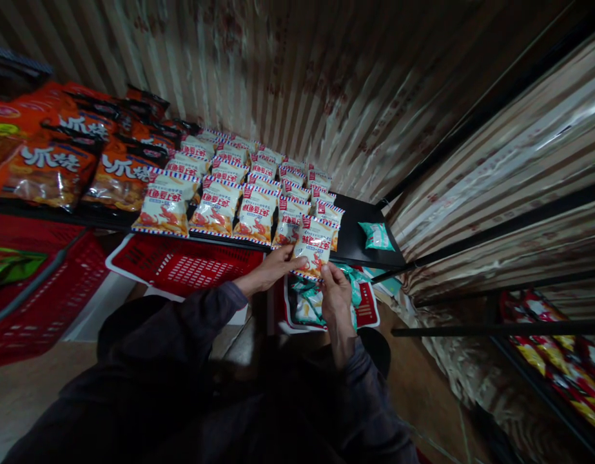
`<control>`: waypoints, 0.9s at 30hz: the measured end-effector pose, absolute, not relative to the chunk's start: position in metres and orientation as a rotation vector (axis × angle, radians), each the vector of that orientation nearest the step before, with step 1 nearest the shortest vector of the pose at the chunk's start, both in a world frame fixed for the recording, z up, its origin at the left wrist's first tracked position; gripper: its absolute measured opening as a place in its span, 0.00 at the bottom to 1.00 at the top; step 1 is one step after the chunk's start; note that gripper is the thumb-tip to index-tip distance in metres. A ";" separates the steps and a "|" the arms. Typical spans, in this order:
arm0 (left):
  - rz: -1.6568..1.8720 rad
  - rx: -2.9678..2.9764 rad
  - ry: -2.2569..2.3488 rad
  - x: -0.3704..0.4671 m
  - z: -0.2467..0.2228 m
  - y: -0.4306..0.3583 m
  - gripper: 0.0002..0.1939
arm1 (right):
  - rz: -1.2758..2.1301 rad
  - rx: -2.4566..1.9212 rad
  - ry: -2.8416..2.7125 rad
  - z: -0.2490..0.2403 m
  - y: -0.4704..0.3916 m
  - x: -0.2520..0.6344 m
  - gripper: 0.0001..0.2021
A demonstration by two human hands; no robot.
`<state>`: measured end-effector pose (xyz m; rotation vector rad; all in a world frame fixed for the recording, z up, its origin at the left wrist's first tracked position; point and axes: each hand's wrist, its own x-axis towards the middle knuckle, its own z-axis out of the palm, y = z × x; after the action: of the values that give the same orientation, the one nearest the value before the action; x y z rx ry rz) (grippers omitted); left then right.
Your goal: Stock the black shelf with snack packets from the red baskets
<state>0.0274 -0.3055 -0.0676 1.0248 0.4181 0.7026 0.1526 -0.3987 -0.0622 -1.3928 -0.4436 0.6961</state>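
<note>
White snack bag (pixel 311 245) held up at front edge of black shelf (pixel 351 229), toward its right end; can't tell whether bag touches shelf. Person's left hand (pixel 274 267) grips bag's lower left side, thumb across front. Right hand (pixel 336 296) pinches lower right corner. On shelf: matching bags (pixel 214 206) upright in rows behind and left of held one, orange bags (pixel 48 164) at left, lone teal packet (pixel 376 236) near right end. Below shelf's front edge: red basket (pixel 373 308) with more teal packets (pixel 307 306), partly hidden by right hand.
</note>
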 end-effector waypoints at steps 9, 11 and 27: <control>0.935 1.245 0.649 0.029 -0.061 -0.296 0.36 | 0.514 -1.347 -0.597 -0.048 -0.391 0.144 0.19; 0.999 1.298 0.684 0.029 -0.059 -0.295 0.34 | 0.456 -1.347 -0.699 -0.044 -0.390 0.140 0.18; 0.838 1.037 0.393 0.016 -0.040 -0.305 0.37 | -0.207 -1.638 -1.481 -0.044 -0.399 0.112 0.21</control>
<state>0.0164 -0.3048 -0.0401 1.0374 0.3928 0.8377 0.1120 -0.3994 -0.0438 -1.6376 -1.4807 -0.2070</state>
